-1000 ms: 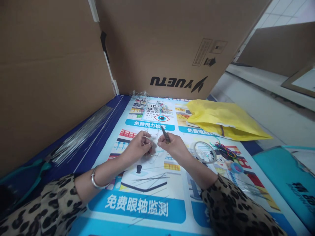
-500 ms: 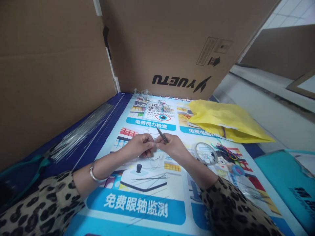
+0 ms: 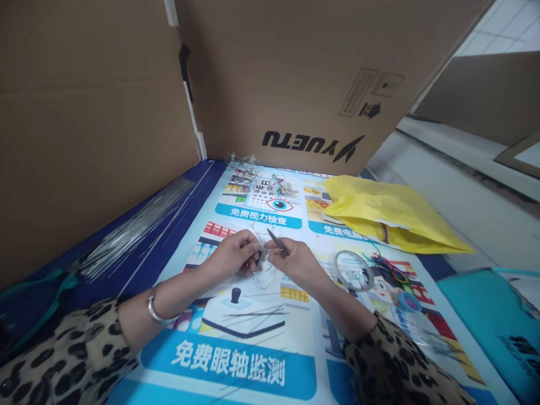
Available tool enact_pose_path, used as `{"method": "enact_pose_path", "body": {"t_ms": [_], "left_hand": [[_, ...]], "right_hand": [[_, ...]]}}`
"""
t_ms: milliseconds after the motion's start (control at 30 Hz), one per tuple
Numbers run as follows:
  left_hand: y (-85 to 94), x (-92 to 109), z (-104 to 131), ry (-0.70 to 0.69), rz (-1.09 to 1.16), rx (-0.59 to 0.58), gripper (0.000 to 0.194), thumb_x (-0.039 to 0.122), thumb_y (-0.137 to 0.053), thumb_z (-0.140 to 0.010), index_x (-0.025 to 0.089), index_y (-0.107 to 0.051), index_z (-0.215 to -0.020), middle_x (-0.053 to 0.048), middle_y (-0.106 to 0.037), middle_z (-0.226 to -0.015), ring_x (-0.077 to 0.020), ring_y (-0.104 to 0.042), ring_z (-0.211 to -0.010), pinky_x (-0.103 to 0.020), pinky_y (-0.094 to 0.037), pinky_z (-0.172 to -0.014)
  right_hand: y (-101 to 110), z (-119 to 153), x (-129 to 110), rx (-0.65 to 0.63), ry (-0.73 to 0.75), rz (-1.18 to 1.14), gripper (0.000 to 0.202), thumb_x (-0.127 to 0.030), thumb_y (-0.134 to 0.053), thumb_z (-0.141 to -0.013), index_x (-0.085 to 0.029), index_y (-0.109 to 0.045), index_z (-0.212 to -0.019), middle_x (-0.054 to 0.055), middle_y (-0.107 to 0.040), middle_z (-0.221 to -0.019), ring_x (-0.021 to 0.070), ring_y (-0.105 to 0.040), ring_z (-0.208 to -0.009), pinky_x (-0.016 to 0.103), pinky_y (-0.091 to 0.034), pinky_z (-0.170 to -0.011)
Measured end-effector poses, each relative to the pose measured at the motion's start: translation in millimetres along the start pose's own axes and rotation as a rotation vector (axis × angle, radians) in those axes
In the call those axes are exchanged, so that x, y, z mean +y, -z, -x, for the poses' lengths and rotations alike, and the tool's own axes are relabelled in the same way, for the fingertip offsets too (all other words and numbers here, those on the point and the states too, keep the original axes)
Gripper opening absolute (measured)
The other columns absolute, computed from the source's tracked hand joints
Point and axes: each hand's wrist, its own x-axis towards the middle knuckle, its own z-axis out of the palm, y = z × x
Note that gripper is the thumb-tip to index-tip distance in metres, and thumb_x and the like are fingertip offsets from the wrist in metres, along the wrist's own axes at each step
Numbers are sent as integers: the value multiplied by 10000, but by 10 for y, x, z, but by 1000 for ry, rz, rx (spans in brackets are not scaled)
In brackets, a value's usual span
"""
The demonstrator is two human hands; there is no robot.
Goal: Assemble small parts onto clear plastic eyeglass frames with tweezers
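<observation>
My left hand (image 3: 240, 251) is closed in a pinch, with thin, clear-looking wire (image 3: 265, 277) looping out around its fingertips. Just to its right, my right hand (image 3: 294, 260) grips a slim, dark, pointed metal tool (image 3: 277, 242), its tip pointing up and left. A small gap separates the two sets of fingertips. Fine loops of wire also show behind the hands, too faint to trace fully. Below them, several short straight wire pieces (image 3: 255, 314) lie on the printed poster (image 3: 295, 312).
At left lies a bundle of long straight wires (image 3: 139, 228) beside a teal-handled tool (image 3: 54, 289). A round dish (image 3: 353, 271) with clear bits, colourful cords (image 3: 390, 266) and a yellow bag (image 3: 392, 211) are right. Tangled wire (image 3: 276, 184) sits behind; cardboard walls (image 3: 312, 73) rise beyond.
My hands have drawn slightly apart at the fingertips, showing more of the wire between and below them. The whole view has shifted a little.
</observation>
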Motion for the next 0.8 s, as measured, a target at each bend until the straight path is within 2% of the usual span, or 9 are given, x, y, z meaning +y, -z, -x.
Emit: {"method": "enact_pose_path", "body": {"t_ms": [267, 467, 667, 800], "left_hand": [[19, -25, 4, -12, -43, 25, 227, 392, -515, -775, 167, -493, -759, -3, -585, -581, -102, -528, -494, -211, -395, -460], [17, -9, 2, -172, -88, 63, 212, 345, -528, -771, 156, -550, -676, -3, -545, -616, -93, -488, -582, -227, -387, -567], [-14, 25, 25, -172, 14, 95, 138, 288, -542, -757, 167, -583, -706, 6, -529, -635, -88, -448, -582, -221, -349, -555], [-38, 23, 39, -179, 74, 131, 162, 309, -545, -754, 165, -568, -681, 13, -518, -625, -84, -437, -574, -215, -339, -552]], "right_hand": [[-38, -13, -26, 17, -15, 98, 184, -310, -499, -714, -178, -626, -731, -22, -543, -562, 88, -447, -516, 191, -316, -467], [-71, -10, -36, 8, 8, 145, 199, -330, -492, -734, -180, -609, -675, -34, -516, -550, 89, -442, -532, 192, -308, -482], [-71, 32, -29, -15, 94, 216, 196, -281, -489, -740, -175, -537, -582, -53, -455, -509, 75, -428, -510, 187, -282, -478], [-90, 60, -7, -6, 132, 226, 195, -318, -501, -751, -180, -577, -635, -42, -516, -551, 86, -464, -535, 191, -307, -498]]}}
